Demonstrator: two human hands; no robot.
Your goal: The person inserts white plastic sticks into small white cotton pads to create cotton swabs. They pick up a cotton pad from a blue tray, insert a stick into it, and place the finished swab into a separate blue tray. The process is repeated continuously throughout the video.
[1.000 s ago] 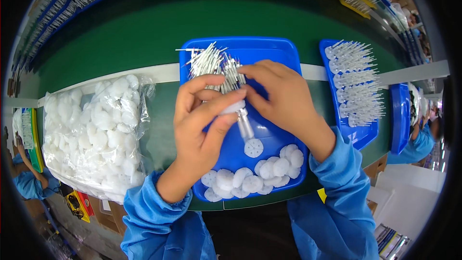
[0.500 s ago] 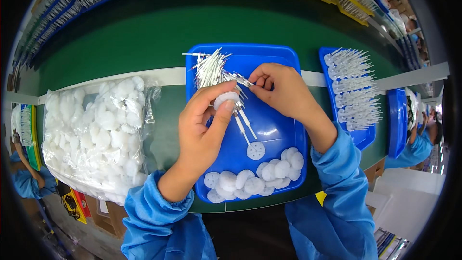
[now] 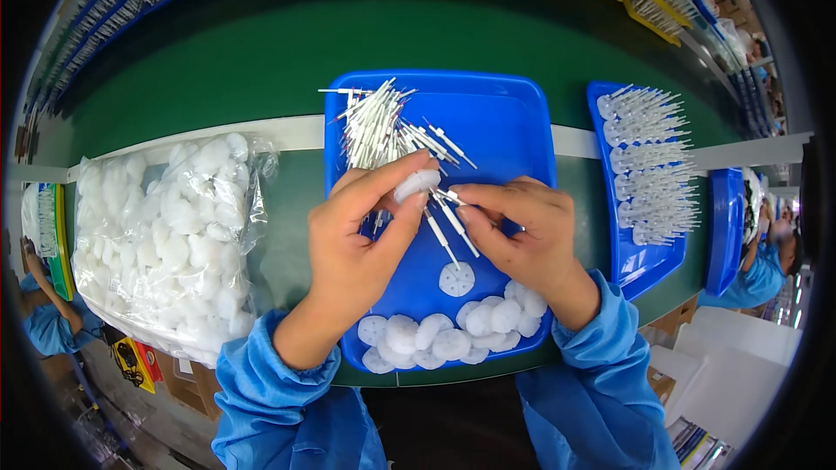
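My left hand [image 3: 353, 231] pinches a small stack of round white plastic discs [image 3: 417, 184] between thumb and forefinger. Thin white rods [image 3: 442, 231] slant down from beside the discs. Close against them, my right hand [image 3: 531, 226] is closed on a slim white rod [image 3: 449, 196], its end at the discs. Both hands are over a blue tray [image 3: 509, 139]. Below the rods lies a single holed disc [image 3: 456, 278], and a row of overlapping discs [image 3: 451, 345] fills the tray's near edge. A heap of white rods [image 3: 370, 126] covers its far left corner.
Left of the tray, a clear plastic bag [image 3: 165, 248] bulges with white discs. On the right, another blue tray [image 3: 649, 270] holds rows of discs with rods attached. More filled trays line the green table's [image 3: 279, 52] far side. Co-workers' blue sleeves [image 3: 756, 277] show at both edges.
My right hand has come from the rod heap toward me, bringing a rod to the discs in my left hand. The left hand still grips the discs.
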